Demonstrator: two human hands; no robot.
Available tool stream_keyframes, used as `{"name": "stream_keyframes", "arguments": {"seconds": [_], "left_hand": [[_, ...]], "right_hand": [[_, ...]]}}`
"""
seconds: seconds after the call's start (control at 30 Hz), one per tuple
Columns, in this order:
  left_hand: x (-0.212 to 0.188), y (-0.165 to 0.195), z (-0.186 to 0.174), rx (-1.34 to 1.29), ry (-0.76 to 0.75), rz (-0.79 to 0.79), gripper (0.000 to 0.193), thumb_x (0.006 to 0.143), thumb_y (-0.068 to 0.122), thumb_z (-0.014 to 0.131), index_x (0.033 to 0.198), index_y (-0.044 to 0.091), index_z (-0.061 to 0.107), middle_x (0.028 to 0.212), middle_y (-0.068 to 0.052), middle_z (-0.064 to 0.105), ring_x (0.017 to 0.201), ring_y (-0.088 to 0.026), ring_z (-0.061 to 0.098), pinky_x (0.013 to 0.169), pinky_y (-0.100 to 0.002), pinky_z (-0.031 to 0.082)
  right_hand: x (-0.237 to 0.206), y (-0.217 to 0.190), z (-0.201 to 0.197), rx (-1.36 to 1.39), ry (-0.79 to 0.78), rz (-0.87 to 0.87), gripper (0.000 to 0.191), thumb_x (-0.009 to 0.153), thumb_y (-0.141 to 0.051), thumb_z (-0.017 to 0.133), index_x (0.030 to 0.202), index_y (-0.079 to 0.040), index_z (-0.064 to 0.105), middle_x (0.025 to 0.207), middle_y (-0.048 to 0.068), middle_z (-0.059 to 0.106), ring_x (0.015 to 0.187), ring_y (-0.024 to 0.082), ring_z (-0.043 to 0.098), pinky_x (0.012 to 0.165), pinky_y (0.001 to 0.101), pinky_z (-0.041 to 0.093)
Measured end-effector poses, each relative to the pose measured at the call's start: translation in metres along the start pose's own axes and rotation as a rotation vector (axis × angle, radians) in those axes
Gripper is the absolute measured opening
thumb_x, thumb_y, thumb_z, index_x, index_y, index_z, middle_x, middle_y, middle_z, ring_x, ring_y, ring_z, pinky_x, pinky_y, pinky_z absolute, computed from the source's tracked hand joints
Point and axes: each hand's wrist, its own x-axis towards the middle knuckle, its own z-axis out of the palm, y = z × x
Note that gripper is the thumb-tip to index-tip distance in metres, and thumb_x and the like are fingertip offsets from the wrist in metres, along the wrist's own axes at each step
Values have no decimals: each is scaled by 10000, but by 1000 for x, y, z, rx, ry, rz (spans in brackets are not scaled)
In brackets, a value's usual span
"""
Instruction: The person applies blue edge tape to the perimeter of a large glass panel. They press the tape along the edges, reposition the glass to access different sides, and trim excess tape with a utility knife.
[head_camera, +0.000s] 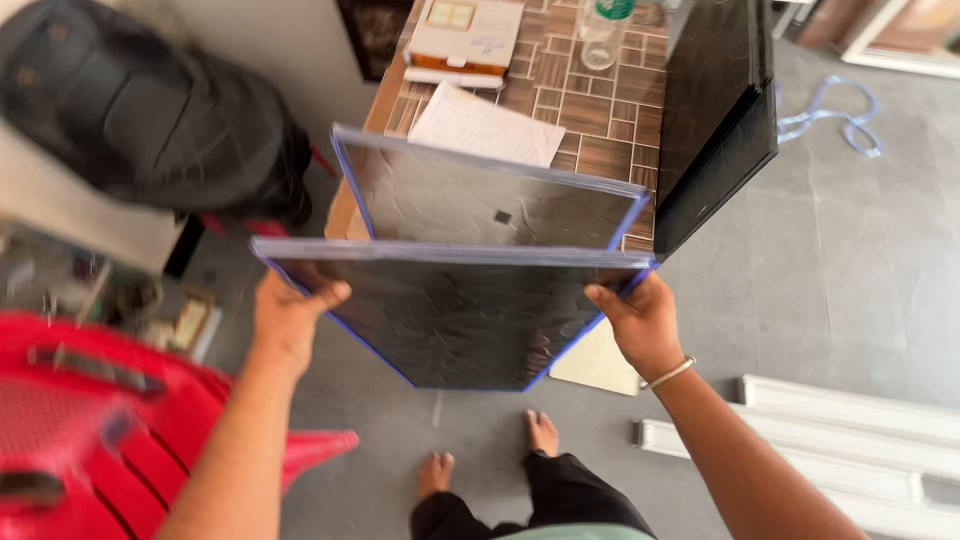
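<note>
I hold a dark rectangular panel (455, 320) with blue-taped edges upright in front of me. My left hand (288, 318) grips its left edge and my right hand (645, 325) grips its right edge, with a thin bangle on that wrist. A second, similar blue-edged dark panel (480, 200) stands just behind it, leaning at the near edge of a tile-patterned table (590, 110). My bare feet show on the grey floor below.
On the table lie a white paper sheet (485, 128), a flat box (465, 35) and a clear bottle (605, 30). Large black panels (715, 120) lean at the table's right. A red plastic chair (110, 430) is at left, a black backpack (150, 110) above it, white mouldings (840, 440) at right.
</note>
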Motion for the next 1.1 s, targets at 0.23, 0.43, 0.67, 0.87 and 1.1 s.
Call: {"name": "stream_keyframes", "arguments": {"seconds": [0.23, 0.43, 0.67, 0.87, 1.1], "left_hand": [[35, -37, -14, -123, -119, -96, 404, 722, -85, 823, 1022, 81, 609, 919, 11, 648, 877, -132, 635, 838, -287, 526], [62, -54, -1, -26, -184, -116, 405, 719, -29, 855, 1030, 66, 613, 889, 4, 639, 833, -137, 613, 799, -290, 514], [80, -44, 21, 77, -229, 53, 576, 743, 95, 863, 1232, 82, 560, 1066, -6, 676, 988, -146, 628, 902, -299, 483], [103, -33, 35, 440, -233, 83, 643, 753, 183, 883, 1293, 37, 566, 1138, -106, 709, 1059, -226, 677, 943, -352, 512], [109, -61, 58, 535, 15, 196, 950, 718, 199, 920, 1461, -6, 363, 1465, -258, 470, 1347, -380, 480, 1115, -449, 394]], "right_hand": [[-19, 13, 21, -193, 159, 124, 234, 895, -24, 752, 1105, -1, 651, 1057, 42, 749, 993, 123, 673, 915, 299, 541], [-18, 33, 17, -218, 237, 162, 218, 889, -40, 768, 1084, 27, 696, 1032, 64, 759, 988, 151, 681, 930, 318, 532], [-7, 16, 12, -334, 319, 298, 343, 852, -165, 800, 1143, -23, 688, 1041, 77, 763, 958, 166, 696, 881, 347, 556], [16, 1, 29, -466, 487, 241, 539, 808, -233, 846, 1240, -25, 600, 1172, 120, 700, 1046, 212, 706, 905, 359, 580], [27, 12, 54, -405, 700, 96, 575, 794, -169, 833, 1277, -32, 554, 1261, 137, 689, 1214, 226, 670, 931, 365, 611]]}}
